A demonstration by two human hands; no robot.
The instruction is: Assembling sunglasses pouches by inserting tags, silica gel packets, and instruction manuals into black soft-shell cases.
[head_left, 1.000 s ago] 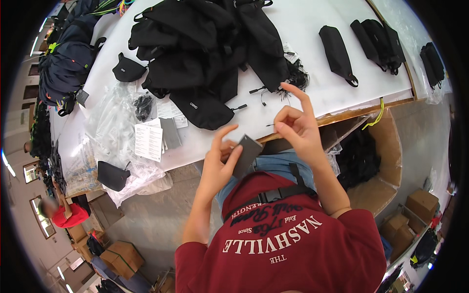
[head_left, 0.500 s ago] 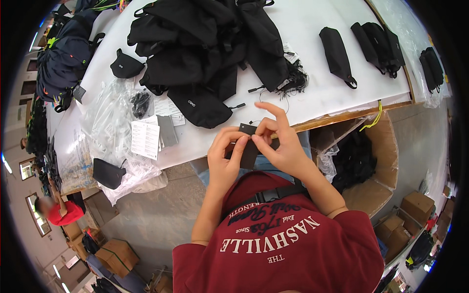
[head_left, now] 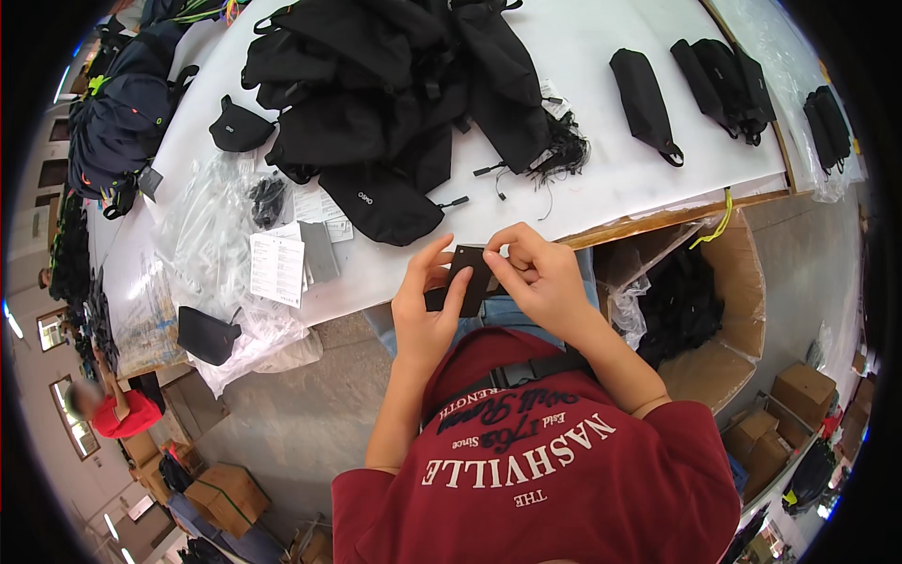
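Note:
Above my lap, at the table's front edge, my left hand point(head_left: 425, 299) grips a black card-like tag point(head_left: 477, 285) between thumb and fingers. My right hand point(head_left: 543, 287) has its thumb and index finger pinched at the tag's upper right edge; whether a cord is between them is too small to tell. Just beyond, a black fabric pouch point(head_left: 376, 204) with a zipper pull lies at the front of a heap of black pouches point(head_left: 366, 122). A bundle of black tag cords point(head_left: 566, 150) lies right of the heap, with loose cords near it.
White printed cards point(head_left: 276, 268) and clear plastic bags point(head_left: 202, 221) lie left on the table, near a small black pouch point(head_left: 209, 336). More black pouches point(head_left: 645, 103) lie at the right. An open carton point(head_left: 747, 282) stands below the table's right edge. A person in red point(head_left: 132, 414) is far left.
The black tag has turned so more of its face shows between my hands. My right index finger, raised before, has bent down to the tag's edge.

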